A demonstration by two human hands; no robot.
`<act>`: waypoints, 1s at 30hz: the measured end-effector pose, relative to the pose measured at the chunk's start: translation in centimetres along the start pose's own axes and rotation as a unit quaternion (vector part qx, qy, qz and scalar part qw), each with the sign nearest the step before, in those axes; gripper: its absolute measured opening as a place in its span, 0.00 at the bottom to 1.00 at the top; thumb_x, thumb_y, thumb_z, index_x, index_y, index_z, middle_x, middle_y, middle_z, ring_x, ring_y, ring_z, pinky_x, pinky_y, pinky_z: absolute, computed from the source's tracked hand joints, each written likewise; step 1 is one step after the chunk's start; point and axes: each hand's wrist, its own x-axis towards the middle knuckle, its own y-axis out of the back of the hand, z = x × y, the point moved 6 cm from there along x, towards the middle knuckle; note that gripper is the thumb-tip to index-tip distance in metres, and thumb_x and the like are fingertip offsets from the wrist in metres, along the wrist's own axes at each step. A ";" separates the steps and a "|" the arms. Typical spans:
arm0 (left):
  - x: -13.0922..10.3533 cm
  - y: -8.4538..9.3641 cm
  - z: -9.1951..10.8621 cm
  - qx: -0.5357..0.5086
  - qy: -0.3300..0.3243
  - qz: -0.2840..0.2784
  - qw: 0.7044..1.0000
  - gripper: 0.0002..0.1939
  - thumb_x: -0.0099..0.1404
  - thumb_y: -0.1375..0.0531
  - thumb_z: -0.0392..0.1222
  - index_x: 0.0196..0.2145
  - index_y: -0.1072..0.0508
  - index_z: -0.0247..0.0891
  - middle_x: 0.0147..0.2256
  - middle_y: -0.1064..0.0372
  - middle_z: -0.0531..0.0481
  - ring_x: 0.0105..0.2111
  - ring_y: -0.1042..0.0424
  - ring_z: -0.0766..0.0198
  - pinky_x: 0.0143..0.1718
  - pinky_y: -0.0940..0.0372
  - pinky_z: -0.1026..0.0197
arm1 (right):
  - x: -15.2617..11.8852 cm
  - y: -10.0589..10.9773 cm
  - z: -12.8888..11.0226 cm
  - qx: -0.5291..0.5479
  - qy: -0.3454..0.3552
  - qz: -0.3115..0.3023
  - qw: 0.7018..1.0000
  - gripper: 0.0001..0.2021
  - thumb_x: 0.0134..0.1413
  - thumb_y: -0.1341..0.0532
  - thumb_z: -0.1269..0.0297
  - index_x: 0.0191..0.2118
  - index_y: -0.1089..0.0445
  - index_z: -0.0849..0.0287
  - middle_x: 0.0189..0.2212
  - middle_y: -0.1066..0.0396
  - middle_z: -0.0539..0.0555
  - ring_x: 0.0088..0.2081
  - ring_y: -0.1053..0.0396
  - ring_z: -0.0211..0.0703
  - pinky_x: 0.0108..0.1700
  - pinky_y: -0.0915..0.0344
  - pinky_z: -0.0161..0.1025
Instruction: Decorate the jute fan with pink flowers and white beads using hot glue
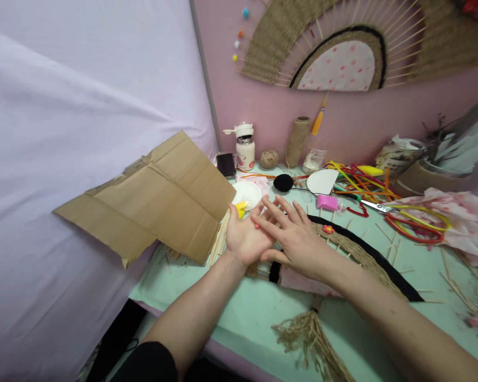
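My left hand [249, 236] is turned palm up with its fingers stretched out. Over it lies my right hand [302, 241], palm down and fingers spread, its fingertips across the left palm. A tiny pinkish-red bit [257, 225] shows by my right fingertips; what it is cannot be made out. Beneath the hands is a half-round woven twine fan [358, 249] with a black border, thin sticks and a pink flower [327, 229]. A twine tassel [316, 339] hangs toward the table's front. Just behind my left thumb is a yellow piece [241, 208] beside a white plate [249, 193].
A folded cardboard sheet [175, 201] stands at the left. Scissors [376, 206], a pink packet [329, 202], a black ball of yarn [283, 183] and colourful pipe cleaners [358, 178] lie behind. An open bottle [245, 151] and a twine spool [298, 140] stand by the wall.
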 end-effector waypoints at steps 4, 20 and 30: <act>0.0 -0.1 -0.1 0.007 0.012 -0.011 1.000 0.42 0.63 0.58 0.71 0.60 0.37 0.36 0.60 0.39 0.35 0.62 0.41 0.44 0.60 0.44 0.42 | -0.1 -0.1 -0.8 0.020 0.037 -0.030 0.999 0.38 0.51 0.38 0.40 0.66 0.42 0.48 0.70 0.56 0.59 0.70 0.66 0.64 0.65 0.61 0.66; 0.1 0.3 0.9 -0.001 -0.035 -0.005 0.999 0.40 0.63 0.58 0.70 0.61 0.38 0.40 0.60 0.38 0.39 0.61 0.40 0.49 0.59 0.43 0.44 | -0.2 0.1 -0.3 -0.002 0.010 -0.025 1.000 0.36 0.53 0.39 0.42 0.65 0.42 0.48 0.70 0.57 0.60 0.69 0.65 0.65 0.64 0.60 0.68; 0.0 0.0 1.6 0.007 -0.061 -0.001 0.998 0.38 0.64 0.60 0.70 0.60 0.37 0.43 0.61 0.40 0.39 0.62 0.41 0.46 0.57 0.42 0.40 | -0.6 0.1 -1.1 0.006 0.029 -0.037 0.999 0.38 0.51 0.37 0.42 0.66 0.43 0.48 0.70 0.55 0.59 0.69 0.63 0.65 0.64 0.58 0.68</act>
